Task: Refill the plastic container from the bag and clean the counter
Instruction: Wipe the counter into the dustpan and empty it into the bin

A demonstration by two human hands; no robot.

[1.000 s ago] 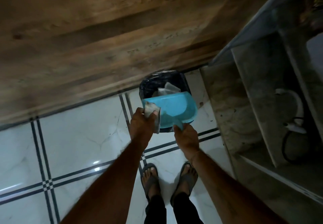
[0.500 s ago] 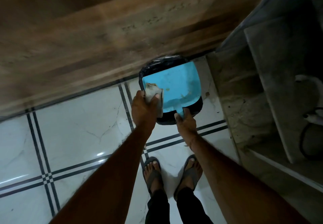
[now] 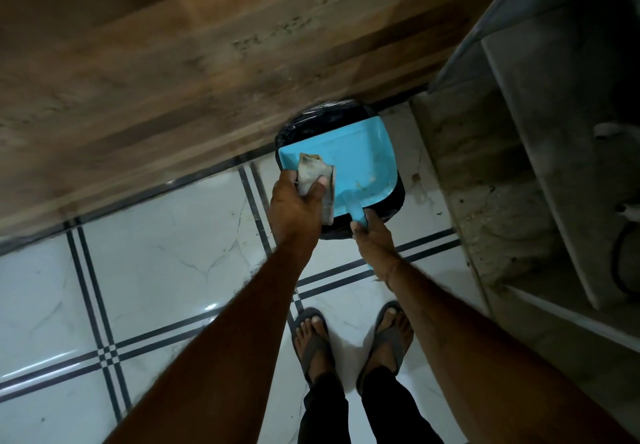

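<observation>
A light blue dustpan (image 3: pixel 353 159) is held flat over a black bin lined with a black bag (image 3: pixel 322 114), hiding most of the bin's opening. My right hand (image 3: pixel 372 239) grips the dustpan's short handle from below. My left hand (image 3: pixel 294 208) is shut on a crumpled grey cloth (image 3: pixel 313 175) that rests against the pan's left edge. A few brownish crumbs lie on the pan near its lower right corner. The plastic container, the bag of refill and the counter top are out of sight.
A wooden door or panel (image 3: pixel 207 45) stands right behind the bin. A grey stone shelf unit (image 3: pixel 519 166) with a pipe rises on the right. White floor tiles (image 3: pixel 156 253) with dark stripes lie under my sandalled feet (image 3: pixel 353 339).
The dustpan was tipped steeply with paper scraps showing in the bin; it now lies flat over the bin. My left hand with the cloth has come onto the pan's left edge.
</observation>
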